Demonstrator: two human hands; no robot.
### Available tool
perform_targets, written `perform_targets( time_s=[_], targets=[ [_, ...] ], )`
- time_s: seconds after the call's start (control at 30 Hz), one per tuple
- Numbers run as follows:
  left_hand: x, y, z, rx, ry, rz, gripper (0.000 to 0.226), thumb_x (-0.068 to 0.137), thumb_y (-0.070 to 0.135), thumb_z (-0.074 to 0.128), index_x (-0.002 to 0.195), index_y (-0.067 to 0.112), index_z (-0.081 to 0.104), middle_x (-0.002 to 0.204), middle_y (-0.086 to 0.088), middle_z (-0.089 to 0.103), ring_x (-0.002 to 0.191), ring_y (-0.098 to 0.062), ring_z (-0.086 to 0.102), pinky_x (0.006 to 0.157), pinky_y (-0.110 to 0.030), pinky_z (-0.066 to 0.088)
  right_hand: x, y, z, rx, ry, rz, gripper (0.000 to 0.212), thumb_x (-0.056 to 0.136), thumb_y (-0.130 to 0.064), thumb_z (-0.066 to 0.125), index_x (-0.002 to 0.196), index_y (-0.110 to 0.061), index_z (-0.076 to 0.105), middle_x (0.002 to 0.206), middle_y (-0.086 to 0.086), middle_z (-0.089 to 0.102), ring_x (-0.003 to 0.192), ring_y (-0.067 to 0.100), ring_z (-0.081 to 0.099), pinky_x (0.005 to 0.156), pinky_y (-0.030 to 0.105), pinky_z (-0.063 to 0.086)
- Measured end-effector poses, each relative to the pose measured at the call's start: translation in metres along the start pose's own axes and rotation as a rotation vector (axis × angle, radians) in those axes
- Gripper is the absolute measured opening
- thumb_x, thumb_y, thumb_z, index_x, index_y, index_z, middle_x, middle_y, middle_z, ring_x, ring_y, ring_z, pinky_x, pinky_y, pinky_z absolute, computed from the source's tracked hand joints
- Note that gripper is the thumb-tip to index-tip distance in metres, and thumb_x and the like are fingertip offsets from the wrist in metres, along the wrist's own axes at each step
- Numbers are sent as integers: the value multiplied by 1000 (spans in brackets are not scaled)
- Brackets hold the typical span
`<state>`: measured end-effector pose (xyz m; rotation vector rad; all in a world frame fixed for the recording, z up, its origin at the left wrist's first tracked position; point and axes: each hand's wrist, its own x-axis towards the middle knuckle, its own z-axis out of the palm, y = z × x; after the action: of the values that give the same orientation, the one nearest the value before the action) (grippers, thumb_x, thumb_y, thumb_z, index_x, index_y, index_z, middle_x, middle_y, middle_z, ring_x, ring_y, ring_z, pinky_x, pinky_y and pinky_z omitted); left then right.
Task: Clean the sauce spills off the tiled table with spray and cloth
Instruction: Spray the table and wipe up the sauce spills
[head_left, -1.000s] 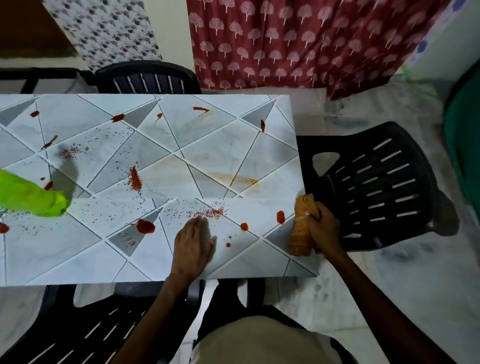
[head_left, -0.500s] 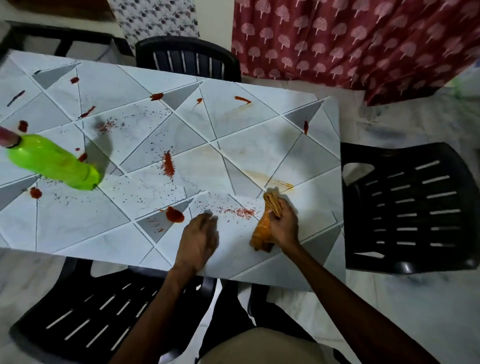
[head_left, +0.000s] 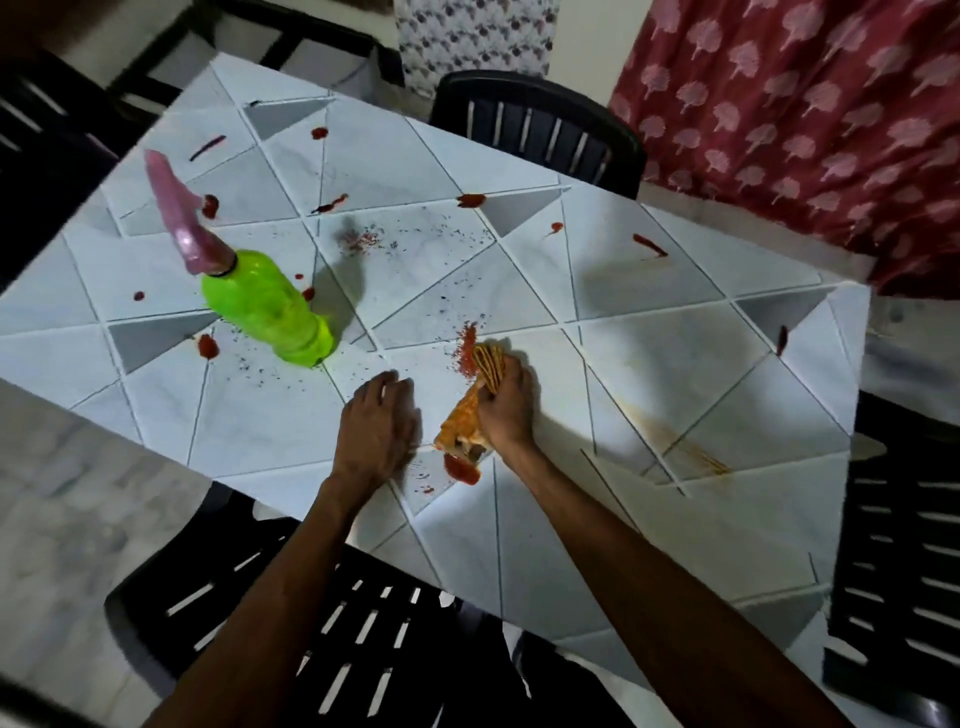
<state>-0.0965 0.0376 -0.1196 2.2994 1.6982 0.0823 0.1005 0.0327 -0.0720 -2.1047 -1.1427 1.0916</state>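
Our right hand (head_left: 506, 410) has its fingers curled tight round the bunched cloth (head_left: 462, 421), mid-table beside a sauce smear (head_left: 467, 348). Our left hand (head_left: 376, 431) rests on the table (head_left: 675, 364), holding nothing. The cloth looks soft and limp, so we'd grip it wadded.

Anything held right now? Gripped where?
Right hand grips the bunched orange cloth around its middle. Left hand holds nothing, resting on the table.
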Motion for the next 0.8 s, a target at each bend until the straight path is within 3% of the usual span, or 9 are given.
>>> perform_targets(
  time_s=[0.2,0.33,0.47,0.53,0.7,0.8],
  targets=[
    [-3,0,-12,-65,7,-17,48,88,35,49,131,14,54,138,-13,52,117,-33,54,90,-42,51,27,-14,7,80,-41,-20,36,93,-2,59,129,-9,59,121,13,66,114,32,63,100,39,51],
    [-6,-3,-10,-142,47,-40,45,90,32,47,128,11,58,135,-14,54,114,-33,56,91,-41,50,15,8,-18,43,94,-47,36,96,-7,56,132,-11,56,126,12,63,117,30,60,103,46,50],
    [-14,-6,-5,-211,93,-51,39,93,28,51,127,10,59,134,-15,53,112,-35,56,91,-41,51,15,4,-4,73,71,17,34,94,0,53,127,-9,56,121,15,64,113,33,63,98,46,54],
    [-19,-4,-7,-219,98,-58,40,93,30,47,126,9,59,133,-15,53,111,-35,56,91,-42,51,22,-7,15,115,33,36,37,90,5,51,124,-8,57,116,16,65,108,33,64,92,41,55],
    [-34,4,-14,-259,69,-69,57,79,35,42,126,7,60,132,-18,54,111,-39,55,91,-42,50,36,-30,27,283,-111,92,61,93,5,48,148,-20,42,123,5,63,104,25,62,86,34,54],
    [-41,4,-14,-258,45,-53,65,74,39,46,131,9,56,136,-15,50,115,-37,53,95,-41,48,29,-22,2,337,-124,73,57,93,2,51,142,-27,50,117,2,66,105,25,64,93,45,57]
  ],
)
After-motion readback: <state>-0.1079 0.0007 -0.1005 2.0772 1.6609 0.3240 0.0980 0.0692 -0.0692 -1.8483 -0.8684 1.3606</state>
